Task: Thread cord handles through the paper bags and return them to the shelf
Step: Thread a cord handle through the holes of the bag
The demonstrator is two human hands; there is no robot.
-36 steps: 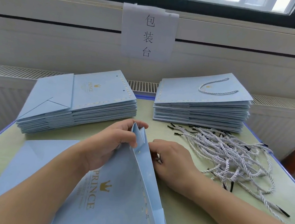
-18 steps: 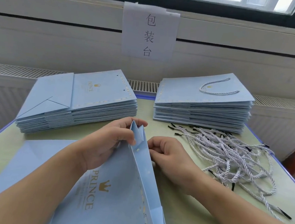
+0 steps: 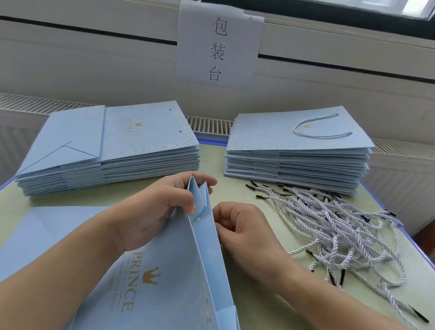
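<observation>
Fingers [image 3: 181, 201] pinch bag [image 3: 164, 278] top; inside unseen

Paper sign [image 3: 218, 45] with characters, window frame [image 3: 264, 3], radiator grille [image 3: 209, 125], green table [image 3: 264, 313]

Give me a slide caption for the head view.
Left hand holds a bag upright, right hand beside it, cords nearby.

Bright, probably window-lit; soft shadows, bowed edges.
</observation>
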